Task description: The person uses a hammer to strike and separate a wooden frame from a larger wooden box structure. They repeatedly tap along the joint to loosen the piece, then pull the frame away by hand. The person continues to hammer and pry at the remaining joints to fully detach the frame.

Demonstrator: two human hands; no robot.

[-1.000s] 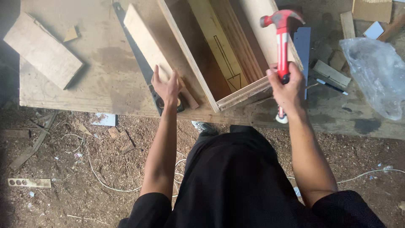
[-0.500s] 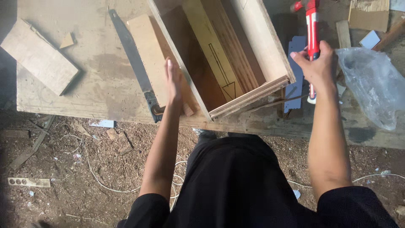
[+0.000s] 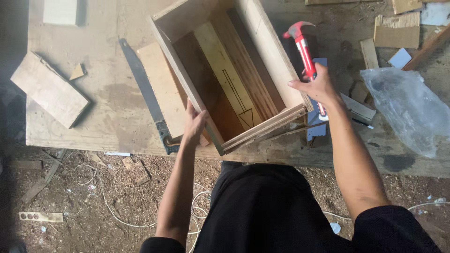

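**Wooden box braced at the near edge, hammer in your right hand**

Wooden box (image 3: 229, 70) lies on its side across the middle of the workbench (image 3: 108, 93), its open face up towards you and its near corner reaching the near edge. Your left hand (image 3: 193, 125) lies flat and open against the box's left wall, fingers straight, gripping nothing. Your right hand (image 3: 318, 86) is closed round the red handle of the claw hammer (image 3: 303, 49), head pointing towards the far edge, just beside the box's right wall.

To strike well, I judge you should keep the left palm pressing the wall so the box cannot skid, with the fingers clear of the near end board. Hold the hammer lower on its handle for more swing. Whether a nail is set, I cannot tell.

A hand saw (image 3: 145, 96) lies just left of the box, beside a loose board (image 3: 161, 89). A short plank (image 3: 49, 96) sits near the left edge. A clear plastic bag (image 3: 408, 107) lies towards the right edge, wood offcuts (image 3: 396, 30) by the far right corner.
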